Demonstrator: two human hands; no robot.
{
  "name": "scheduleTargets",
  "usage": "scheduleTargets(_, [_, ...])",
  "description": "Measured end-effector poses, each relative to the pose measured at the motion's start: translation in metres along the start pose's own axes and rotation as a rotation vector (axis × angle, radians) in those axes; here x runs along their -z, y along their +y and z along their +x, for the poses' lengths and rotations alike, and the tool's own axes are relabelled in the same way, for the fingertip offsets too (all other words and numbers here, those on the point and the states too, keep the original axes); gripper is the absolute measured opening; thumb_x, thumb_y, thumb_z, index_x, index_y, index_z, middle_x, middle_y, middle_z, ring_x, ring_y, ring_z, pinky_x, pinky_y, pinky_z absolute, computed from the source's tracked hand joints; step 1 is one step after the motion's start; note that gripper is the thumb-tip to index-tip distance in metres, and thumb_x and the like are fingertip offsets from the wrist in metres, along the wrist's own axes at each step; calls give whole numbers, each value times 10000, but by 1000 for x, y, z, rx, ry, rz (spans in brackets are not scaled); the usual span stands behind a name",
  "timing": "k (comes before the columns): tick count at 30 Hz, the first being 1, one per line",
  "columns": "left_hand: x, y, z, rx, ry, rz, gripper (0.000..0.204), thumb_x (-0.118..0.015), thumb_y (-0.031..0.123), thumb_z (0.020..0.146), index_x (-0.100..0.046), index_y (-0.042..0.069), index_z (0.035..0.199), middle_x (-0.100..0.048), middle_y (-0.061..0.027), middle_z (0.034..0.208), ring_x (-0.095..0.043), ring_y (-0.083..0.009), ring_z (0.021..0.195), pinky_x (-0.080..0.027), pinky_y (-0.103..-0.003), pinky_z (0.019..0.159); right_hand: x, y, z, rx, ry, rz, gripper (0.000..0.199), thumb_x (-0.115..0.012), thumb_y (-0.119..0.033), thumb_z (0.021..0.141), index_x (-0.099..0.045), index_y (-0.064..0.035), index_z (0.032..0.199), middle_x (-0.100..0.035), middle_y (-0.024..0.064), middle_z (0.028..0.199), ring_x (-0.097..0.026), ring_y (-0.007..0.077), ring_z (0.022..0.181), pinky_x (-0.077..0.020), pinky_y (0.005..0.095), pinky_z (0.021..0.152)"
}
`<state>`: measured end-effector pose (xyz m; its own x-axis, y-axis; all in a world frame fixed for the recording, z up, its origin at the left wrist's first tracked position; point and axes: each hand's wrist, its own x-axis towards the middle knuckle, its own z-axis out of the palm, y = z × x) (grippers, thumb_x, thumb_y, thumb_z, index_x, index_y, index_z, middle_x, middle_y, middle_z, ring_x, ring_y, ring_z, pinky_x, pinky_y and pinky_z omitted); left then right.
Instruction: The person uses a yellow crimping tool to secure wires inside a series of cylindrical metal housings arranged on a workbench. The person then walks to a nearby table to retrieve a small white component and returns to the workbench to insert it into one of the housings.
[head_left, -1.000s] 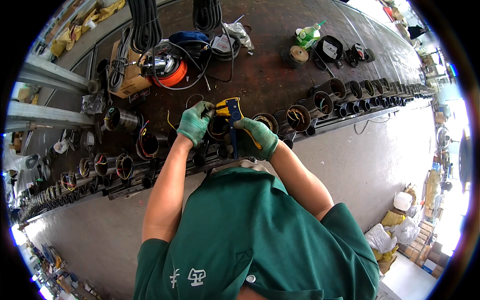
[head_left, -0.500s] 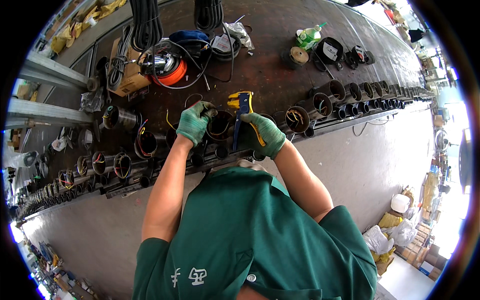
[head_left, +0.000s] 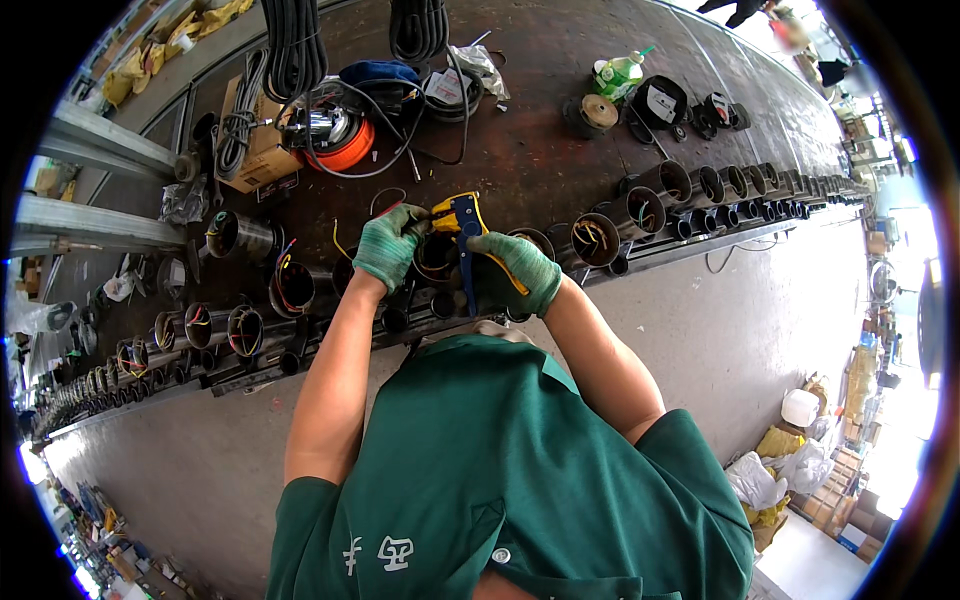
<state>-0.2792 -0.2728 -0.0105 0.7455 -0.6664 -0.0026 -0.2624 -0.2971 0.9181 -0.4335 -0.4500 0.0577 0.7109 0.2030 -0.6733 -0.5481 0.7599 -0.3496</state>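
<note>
In the green-gloved fingers of my left hand (head_left: 388, 246), closed in a pinch, is a thin wire (head_left: 390, 190) that loops up behind the knuckles. My right hand (head_left: 522, 268), also gloved in green, is wrapped round the handles of yellow and blue wire strippers (head_left: 464, 222). Their yellow jaw end reaches the fingertips of my left hand; the wire's end at the jaws is too small to make out. Below the tool, between my hands, a dark metal tube (head_left: 432, 262) shows its open mouth, partly hidden. Another tube with yellow wires (head_left: 594, 240) lies right of my right hand.
Rows of tubes with coloured wires (head_left: 245, 330) line the bench's near edge. Behind my hands lie an orange reel (head_left: 340, 150), a cardboard box (head_left: 262, 145) and hanging black cable bundles (head_left: 292, 50). A green bottle (head_left: 618, 74) and wire spool (head_left: 597, 113) stand at the far right.
My right hand has brought the wire strippers a little to the left, so their jaw end now meets the left fingertips. My left hand has stayed nearly in place.
</note>
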Motion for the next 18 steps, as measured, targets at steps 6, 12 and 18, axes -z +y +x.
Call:
scheduleTargets(6, [-3, -7, 0, 46, -16, -93, 161, -689, 28, 968, -710, -20, 1120, -758, -112, 976, -715, -153, 895, -569, -306, 823, 2, -8, 9, 84, 268, -238, 306, -634, -297, 992, -634, -24, 1132, -712, 146, 947, -716, 327, 853, -613, 479, 775])
scheduleTargets(12, [-6, -6, 2, 105, -27, -114, 143, -670, -12, 980, -701, -18, 1120, -742, -63, 996, -700, -128, 931, -566, -279, 860, -6, 3, -4, 273, -12, 252, 281, -701, -251, 949, -631, -69, 1152, -698, 118, 1002, -720, 262, 908, -614, 440, 825])
scheduleTargets(18, [-6, -9, 1, 133, -41, -283, 141, -663, -30, 981, -698, -28, 1117, -732, -61, 1019, -695, -137, 943, -570, -284, 890, 13, -4, -8, 464, 41, -99, 285, -698, -200, 961, -625, -59, 1198, -689, 61, 1034, -677, 194, 945, -571, 371, 859])
